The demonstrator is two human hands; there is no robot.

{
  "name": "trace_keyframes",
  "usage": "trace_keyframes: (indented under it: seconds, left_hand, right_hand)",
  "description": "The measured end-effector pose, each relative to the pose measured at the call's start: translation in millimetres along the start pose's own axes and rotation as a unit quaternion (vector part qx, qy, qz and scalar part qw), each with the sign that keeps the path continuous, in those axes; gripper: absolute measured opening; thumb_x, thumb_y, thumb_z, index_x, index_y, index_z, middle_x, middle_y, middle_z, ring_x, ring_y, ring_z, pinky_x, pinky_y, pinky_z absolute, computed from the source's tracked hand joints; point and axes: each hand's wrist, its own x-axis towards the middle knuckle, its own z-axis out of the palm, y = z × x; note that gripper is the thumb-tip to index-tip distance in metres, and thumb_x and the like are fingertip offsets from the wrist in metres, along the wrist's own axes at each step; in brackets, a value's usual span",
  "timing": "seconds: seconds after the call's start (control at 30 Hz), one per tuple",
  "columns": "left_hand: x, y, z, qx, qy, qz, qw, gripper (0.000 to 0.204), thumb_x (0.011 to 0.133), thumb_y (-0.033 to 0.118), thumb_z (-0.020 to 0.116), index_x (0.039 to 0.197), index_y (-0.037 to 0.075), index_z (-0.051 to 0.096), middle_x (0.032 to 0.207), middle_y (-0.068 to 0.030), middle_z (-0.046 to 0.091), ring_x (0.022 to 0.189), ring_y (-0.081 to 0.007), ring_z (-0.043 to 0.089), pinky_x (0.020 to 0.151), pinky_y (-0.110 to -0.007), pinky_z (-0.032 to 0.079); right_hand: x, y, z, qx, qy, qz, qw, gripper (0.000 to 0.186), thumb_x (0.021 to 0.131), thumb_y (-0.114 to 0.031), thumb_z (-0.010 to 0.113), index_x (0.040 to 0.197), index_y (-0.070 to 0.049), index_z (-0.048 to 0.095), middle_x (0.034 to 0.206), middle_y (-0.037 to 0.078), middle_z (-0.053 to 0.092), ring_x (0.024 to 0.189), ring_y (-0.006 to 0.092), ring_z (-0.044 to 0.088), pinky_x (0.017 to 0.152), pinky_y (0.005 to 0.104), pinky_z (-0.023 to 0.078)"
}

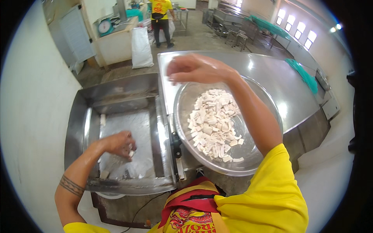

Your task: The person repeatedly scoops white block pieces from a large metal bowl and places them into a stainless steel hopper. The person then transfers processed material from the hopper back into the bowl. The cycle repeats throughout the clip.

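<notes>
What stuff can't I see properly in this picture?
In the head view:
Bare left hand: blurred, so its grip on the small white piece is unclear.
Bare right hand: too blurred to tell if it's empty.
Large round steel bowl: right forearm hides part.
Teal scale's round white dial: too small to read.
Person in yellow shirt: head cut off by top edge.

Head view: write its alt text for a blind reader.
A person's left hand has a small white piece at its fingertips inside a rectangular steel trough; the right hand hovers over the far rim of a round, shiny bowl of pale cut pieces. Behind, another person in yellow stands.
</notes>
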Motion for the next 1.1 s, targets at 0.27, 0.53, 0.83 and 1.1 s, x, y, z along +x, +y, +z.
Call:
trace_keyframes:
  seconds: [0.27,0.53,0.83,1.1]
  left_hand:
    - [-11.9,41.0,-85.3,-0.07,0.09,-0.202,0.973,0.035,0.067,0.006,0.085,0.1,0.008,0.076,0.088,-0.0066,0.064,0.08,-0.0199,0.066,0.072,-0.033,0.055]
    - [198.6,97.6,-276.8,-0.143,0.37,-0.112,0.911,0.027,0.098,0.03,0.064,0.1,0.004,0.068,0.09,-0.0014,0.066,0.085,-0.0098,0.061,0.075,-0.026,0.05]
    - [501.5,-50.2,-100.6,-0.189,0.198,-0.218,0.937,0.05,0.099,0.047,0.06,0.124,0.004,0.067,0.112,-0.0078,0.071,0.106,-0.0171,0.064,0.091,-0.033,0.051]
    - [580.0,-4.9,82.2,-0.573,0.379,-0.21,0.695,0.067,0.094,0.042,0.066,0.145,0.003,0.049,0.141,-0.0156,0.058,0.125,-0.0241,0.058,0.103,-0.034,0.045]
  right_hand:
    - [-282.4,304.2,-48.9,0.037,0.123,0.324,0.937,0.033,0.094,-0.031,0.069,0.113,-0.004,0.068,0.098,0.007,0.072,0.092,0.0151,0.067,0.08,0.0319,0.053]
    - [-337.2,524.9,-0.7,0.038,0.452,0.37,0.811,0.048,0.089,-0.035,0.074,0.123,-0.002,0.066,0.12,0.019,0.068,0.114,0.0299,0.064,0.097,0.0404,0.049]
    - [-242.5,536.1,29.9,-0.078,0.437,0.226,0.867,0.041,0.092,-0.031,0.071,0.123,-0.005,0.066,0.122,0.018,0.062,0.12,0.0335,0.056,0.104,0.0413,0.044]
    - [-220.1,518.4,43.5,0.008,0.379,0.274,0.884,0.051,0.092,-0.036,0.071,0.136,-0.012,0.061,0.141,0.019,0.053,0.132,0.0356,0.051,0.111,0.0418,0.04]
